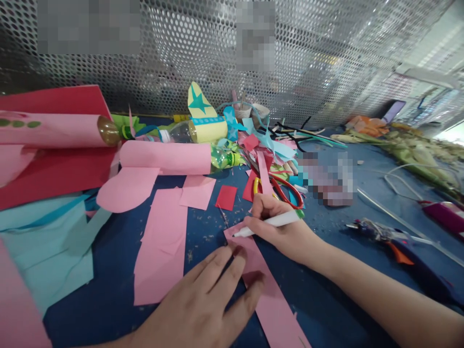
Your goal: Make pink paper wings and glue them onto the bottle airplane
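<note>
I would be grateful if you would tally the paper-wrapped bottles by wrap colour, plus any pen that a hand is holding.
Pink-wrapped bottles: 2
Yellow-wrapped bottle: 1
White marker in the right hand: 1
Total: 4

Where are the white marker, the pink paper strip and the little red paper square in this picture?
white marker (280, 220): head view, middle of its bare barrel.
pink paper strip (275, 309): head view, its uncovered lower stretch.
red paper square (226, 197): head view, its centre.
</note>
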Tool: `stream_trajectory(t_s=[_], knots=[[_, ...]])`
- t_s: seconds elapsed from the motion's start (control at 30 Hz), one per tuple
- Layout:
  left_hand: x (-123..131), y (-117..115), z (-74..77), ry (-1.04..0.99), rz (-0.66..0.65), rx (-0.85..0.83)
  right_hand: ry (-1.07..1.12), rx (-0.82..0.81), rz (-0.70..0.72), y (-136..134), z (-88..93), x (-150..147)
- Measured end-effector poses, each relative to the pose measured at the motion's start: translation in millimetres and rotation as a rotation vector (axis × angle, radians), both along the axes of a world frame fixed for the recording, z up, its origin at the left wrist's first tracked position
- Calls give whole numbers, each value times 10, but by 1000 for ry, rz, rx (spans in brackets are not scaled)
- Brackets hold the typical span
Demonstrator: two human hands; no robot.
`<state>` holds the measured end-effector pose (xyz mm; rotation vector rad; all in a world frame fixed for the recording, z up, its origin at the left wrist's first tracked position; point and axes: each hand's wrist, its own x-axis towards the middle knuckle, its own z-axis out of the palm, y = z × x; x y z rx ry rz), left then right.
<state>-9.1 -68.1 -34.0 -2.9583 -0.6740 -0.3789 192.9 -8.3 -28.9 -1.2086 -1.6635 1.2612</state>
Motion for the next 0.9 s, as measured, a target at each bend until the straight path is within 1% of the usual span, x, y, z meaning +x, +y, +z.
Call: stream_trajectory(t_s=[0.23,0.57,0.67,0.8,0.9], knots=[[21,4,20,5,6,55,17,-12,15,-3,21,1],[18,15,19,-15,-10,70,-2,-4,16,-1,22,-12],[23,7,25,-22,-22,52,7,-5,9,0,13,-4],[23,-6,5,-78,-17,-30,9,2,18,8,4,8],[12,-6,-11,-90,-13,-55,3,10,16,11,-3,14]])
